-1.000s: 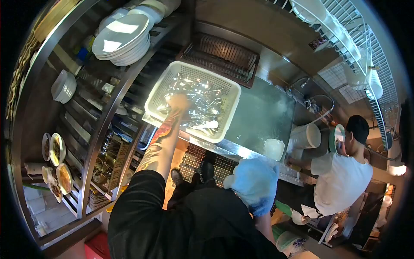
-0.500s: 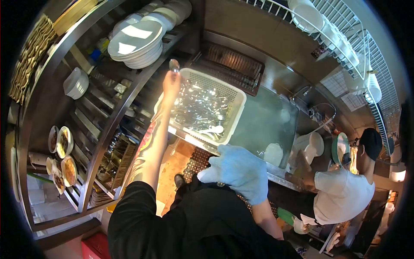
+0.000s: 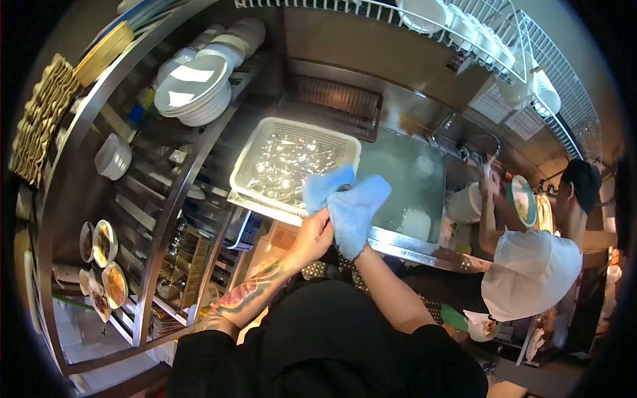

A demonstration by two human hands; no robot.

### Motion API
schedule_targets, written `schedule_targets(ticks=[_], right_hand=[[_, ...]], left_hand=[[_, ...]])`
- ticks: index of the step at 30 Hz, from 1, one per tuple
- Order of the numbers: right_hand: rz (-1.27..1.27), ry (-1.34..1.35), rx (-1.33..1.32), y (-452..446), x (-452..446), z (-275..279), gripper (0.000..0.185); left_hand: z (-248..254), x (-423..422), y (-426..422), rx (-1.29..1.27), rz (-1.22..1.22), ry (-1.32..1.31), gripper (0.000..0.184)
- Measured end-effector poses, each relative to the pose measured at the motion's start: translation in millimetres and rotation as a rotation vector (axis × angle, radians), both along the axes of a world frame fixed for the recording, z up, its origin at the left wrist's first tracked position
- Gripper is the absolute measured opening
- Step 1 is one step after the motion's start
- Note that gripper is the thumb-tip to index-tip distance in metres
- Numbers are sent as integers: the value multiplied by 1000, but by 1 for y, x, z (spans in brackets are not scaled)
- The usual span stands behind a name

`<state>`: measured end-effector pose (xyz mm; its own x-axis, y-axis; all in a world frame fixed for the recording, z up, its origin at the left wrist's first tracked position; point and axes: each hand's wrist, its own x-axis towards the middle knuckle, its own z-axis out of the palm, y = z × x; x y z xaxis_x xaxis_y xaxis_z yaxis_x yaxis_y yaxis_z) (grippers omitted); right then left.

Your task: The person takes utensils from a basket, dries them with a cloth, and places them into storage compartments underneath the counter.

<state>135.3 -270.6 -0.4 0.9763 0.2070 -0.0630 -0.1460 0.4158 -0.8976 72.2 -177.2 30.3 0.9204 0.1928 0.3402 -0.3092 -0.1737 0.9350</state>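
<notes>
- And the left hand (image 3: 315, 235) is down from the basket's far-left corner, where it held the spoon (image 3: 344, 188) upright half a second ago, to meet the right hand (image 3: 362, 253) in front of the body.
- The blue cloth (image 3: 355, 212) rises with the right hand and now folds around the spoon; only a dark metallic edge peeks out at the top.
- Left grip: fingers curled tight on the spoon, its handle hidden. Right grip: mostly under the cloth, bunching it closed.
- Over on the right, the co-worker in the white shirt (image 3: 531, 278) lifts a hand (image 3: 490, 186) towards the tap hose (image 3: 488, 140), beside a green-rimmed bowl (image 3: 523, 199).
- The white basket (image 3: 312, 132), loaded with shiny cutlery (image 3: 282, 162), sits on the metal worktop (image 3: 249, 123), a brown rack (image 3: 338, 103) behind it.
- Just beside, cloudy water (image 3: 405, 176) fills the sink, a white container (image 3: 415, 225) in it.
- Stacked plates (image 3: 192, 93) crowd the left shelving; white cups (image 3: 488, 43) line the overhead wire rack (image 3: 371, 12).
</notes>
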Motion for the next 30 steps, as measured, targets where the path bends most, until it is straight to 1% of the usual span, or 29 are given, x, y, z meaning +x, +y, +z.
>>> schedule_targets(ticks=[1,2,3,4,5,7,8,9,10,11,12,14,15,16,17,18,19,20,21,23,24,25,27,28,29,30], right_hand=[[19,-3,7,1,4,37,11],[57,-390,-308,-1,16,64,13],[91,-776,-620,1,18,76,16],[318,-527,-334,8,10,78,22],[347,-529,-328,11,15,77,22],[235,-1531,-700,19,36,76,22],[254,-1504,-1038,29,30,87,18],[266,-1518,-1027,44,20,59,18],[370,-870,-640,62,6,9,20],[434,-220,-252,75,-1,-18,22],[451,-223,-248,79,-4,-2,22],[516,-1049,-763,72,-4,41,23],[511,-1471,-1016,73,1,54,24],[323,-1543,-823,81,11,36,26],[331,-1548,-822,82,8,51,26],[309,-1468,-963,80,0,77,27],[282,-1383,-1100,80,-4,91,28],[229,-1387,-1181,86,-1,81,25],[235,-1397,-1176,90,-1,68,25],[215,-1239,-1277,100,-14,45,24],[213,-1274,-1158,100,-32,72,26],[166,-1029,-681,105,-36,12,29],[400,-1445,-1046,97,-29,41,28],[398,-1447,-1051,96,-19,34,28],[358,-1301,-949,97,-10,19,25],[322,-1154,-846,98,-9,15,23]], left_hand=[[7,-9,10,7,19,-3,21],[12,-22,28,96,-22,157,23],[19,-36,41,178,-63,325,24],[26,-46,48,193,-33,359,19],[34,-54,57,204,-21,375,16],[40,-64,78,311,3,365,14],[35,-65,87,406,36,370,15],[44,-68,88,320,63,373,17],[41,-70,88,273,100,345,17],[36,-69,88,230,139,314,18],[26,-70,87,174,189,305,19],[18,-79,82,70,241,325,20],[21,-86,79,98,236,322,19],[27,-93,78,117,248,328,18],[31,-97,78,132,264,333,18],[25,-99,83,223,281,306,17],[19,-102,90,317,296,280,17],[20,-105,96,389,284,295,15],[23,-106,96,387,295,294,15],[31,-111,95,297,310,328,15],[27,-111,95,226,329,325,15],[23,-109,92,195,357,262,15],[19,-112,82,95,407,255,15],[18,-111,84,92,405,252,15],[15,-114,89,138,375,292,15],[11,-118,93,183,348,333,15]])
